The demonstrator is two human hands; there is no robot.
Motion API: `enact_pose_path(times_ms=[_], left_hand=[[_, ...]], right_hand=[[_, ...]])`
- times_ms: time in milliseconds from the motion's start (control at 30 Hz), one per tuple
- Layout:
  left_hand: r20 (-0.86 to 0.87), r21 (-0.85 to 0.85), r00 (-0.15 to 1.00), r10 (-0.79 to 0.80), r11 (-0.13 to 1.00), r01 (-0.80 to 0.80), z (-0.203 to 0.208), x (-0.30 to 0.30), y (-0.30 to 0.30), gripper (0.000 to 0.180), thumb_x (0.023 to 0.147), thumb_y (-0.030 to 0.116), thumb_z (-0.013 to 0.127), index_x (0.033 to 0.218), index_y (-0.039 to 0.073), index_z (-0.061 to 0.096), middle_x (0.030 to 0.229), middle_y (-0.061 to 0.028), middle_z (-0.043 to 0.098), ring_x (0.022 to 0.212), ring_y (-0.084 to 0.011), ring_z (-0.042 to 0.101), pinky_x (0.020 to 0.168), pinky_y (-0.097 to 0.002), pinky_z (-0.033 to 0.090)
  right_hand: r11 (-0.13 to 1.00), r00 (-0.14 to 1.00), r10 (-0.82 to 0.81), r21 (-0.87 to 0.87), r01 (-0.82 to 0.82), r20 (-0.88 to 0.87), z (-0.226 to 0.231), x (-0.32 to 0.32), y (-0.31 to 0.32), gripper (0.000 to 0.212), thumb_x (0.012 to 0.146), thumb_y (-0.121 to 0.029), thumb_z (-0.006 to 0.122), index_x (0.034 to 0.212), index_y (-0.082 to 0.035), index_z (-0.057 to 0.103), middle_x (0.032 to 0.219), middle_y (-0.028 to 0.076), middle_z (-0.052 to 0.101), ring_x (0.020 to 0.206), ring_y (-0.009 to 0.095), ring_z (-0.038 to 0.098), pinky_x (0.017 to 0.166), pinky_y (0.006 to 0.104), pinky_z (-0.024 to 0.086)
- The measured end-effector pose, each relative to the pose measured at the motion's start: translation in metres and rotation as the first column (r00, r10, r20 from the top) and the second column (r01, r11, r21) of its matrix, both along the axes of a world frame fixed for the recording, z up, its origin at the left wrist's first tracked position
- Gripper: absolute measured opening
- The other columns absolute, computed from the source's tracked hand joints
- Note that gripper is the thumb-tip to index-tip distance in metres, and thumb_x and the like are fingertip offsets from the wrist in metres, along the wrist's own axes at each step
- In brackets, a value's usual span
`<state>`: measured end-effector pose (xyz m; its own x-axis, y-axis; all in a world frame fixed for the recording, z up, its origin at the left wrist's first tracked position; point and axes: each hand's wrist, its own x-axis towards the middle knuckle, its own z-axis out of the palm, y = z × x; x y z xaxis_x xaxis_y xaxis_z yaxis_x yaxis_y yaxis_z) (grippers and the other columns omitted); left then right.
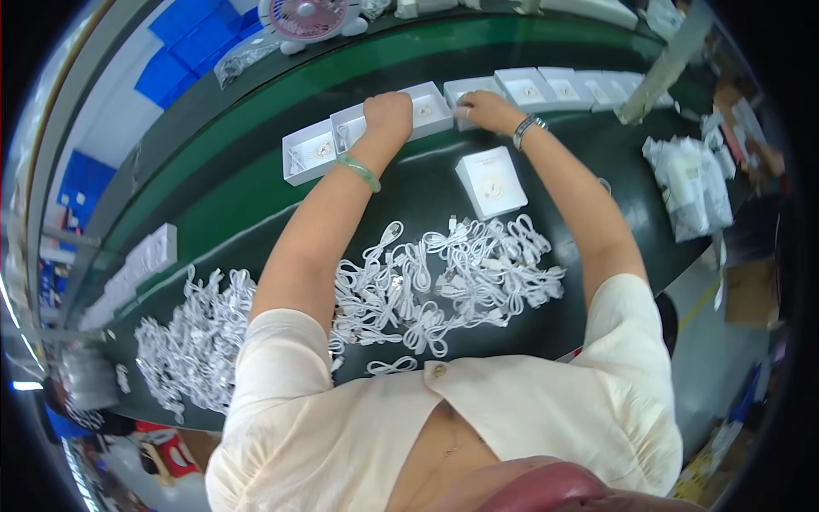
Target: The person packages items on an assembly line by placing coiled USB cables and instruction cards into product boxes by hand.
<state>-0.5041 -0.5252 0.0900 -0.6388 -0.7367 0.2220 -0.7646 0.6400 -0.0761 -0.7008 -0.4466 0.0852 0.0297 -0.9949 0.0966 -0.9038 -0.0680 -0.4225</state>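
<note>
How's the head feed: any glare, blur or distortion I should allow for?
Head view: fisheye bowing curves the green belt and the corners go black; a white light glares at far left; the right hand looks slightly blurred, the white USB cables fairly clear.

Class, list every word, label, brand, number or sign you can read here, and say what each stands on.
White card stack: faint print, too small to read.
White boxes: small marks inside, too blurred to read.
I can quote no text from this picture.
</note>
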Motion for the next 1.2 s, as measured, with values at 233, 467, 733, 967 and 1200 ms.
enact_pose_path(times_ms=[233, 467, 733, 967, 1200], left_hand=[[0.004, -0.054, 0.994, 0.112, 0.992, -0.111, 0.014, 0.076, 0.004, 0.009, 0.071, 0.01, 0.059, 0.077, 0.008, 0.067, 0.079, -0.0121, 0.066, 0.077, -0.0276, 0.065, 0.064, -0.04, 0.05], [-0.034, -0.058, 0.981, 0.193, 0.979, -0.194, 0.029, 0.201, 0.018, 0.01, 0.071, 0.015, 0.061, 0.076, 0.009, 0.067, 0.08, -0.011, 0.066, 0.078, -0.0272, 0.064, 0.067, -0.039, 0.049], [-0.151, 0.048, 0.892, 0.425, 0.905, -0.423, 0.027, 0.332, 0.051, 0.019, 0.075, 0.026, 0.064, 0.076, 0.007, 0.063, 0.074, -0.0141, 0.063, 0.074, -0.0328, 0.061, 0.066, -0.0438, 0.048], [-0.166, 0.239, 0.876, 0.452, 0.881, -0.409, 0.033, 0.371, 0.061, 0.021, 0.077, 0.027, 0.063, 0.077, 0.006, 0.063, 0.078, -0.0138, 0.063, 0.078, -0.0326, 0.06, 0.068, -0.0426, 0.047], [0.047, 0.113, 0.839, 0.542, 0.832, -0.544, 0.041, 0.403, 0.075, 0.021, 0.078, 0.024, 0.059, 0.087, 0.005, 0.063, 0.092, -0.0166, 0.062, 0.092, -0.0338, 0.059, 0.078, -0.0439, 0.048]], right_hand=[[0.945, 0.952, 0.307, 0.127, -0.303, -0.011, 0.016, 0.08, -0.023, 0.033, 0.08, -0.029, 0.057, 0.096, -0.002, 0.065, 0.091, 0.019, 0.063, 0.084, 0.031, 0.059, 0.076, 0.0365, 0.045], [0.873, 0.879, 0.451, 0.129, -0.471, 0.157, 0.013, 0.206, -0.07, 0.034, 0.079, -0.031, 0.06, 0.094, -0.001, 0.067, 0.091, 0.019, 0.065, 0.085, 0.031, 0.061, 0.077, 0.0364, 0.046], [0.815, 0.81, 0.575, -0.004, -0.579, 0.116, -0.005, 0.328, -0.114, 0.033, 0.082, -0.031, 0.054, 0.098, -0.004, 0.066, 0.092, 0.02, 0.064, 0.085, 0.032, 0.06, 0.079, 0.037, 0.045], [0.783, 0.786, 0.618, -0.1, -0.613, 0.015, -0.018, 0.371, -0.121, 0.037, 0.084, -0.031, 0.05, 0.102, -0.002, 0.062, 0.101, 0.021, 0.062, 0.092, 0.037, 0.058, 0.083, 0.043, 0.045], [0.579, 0.548, 0.81, -0.13, -0.805, 0.21, 0.025, 0.337, -0.031, 0.029, 0.081, -0.024, 0.055, 0.102, -0.006, 0.064, 0.102, 0.017, 0.062, 0.097, 0.032, 0.057, 0.086, 0.0392, 0.044]])
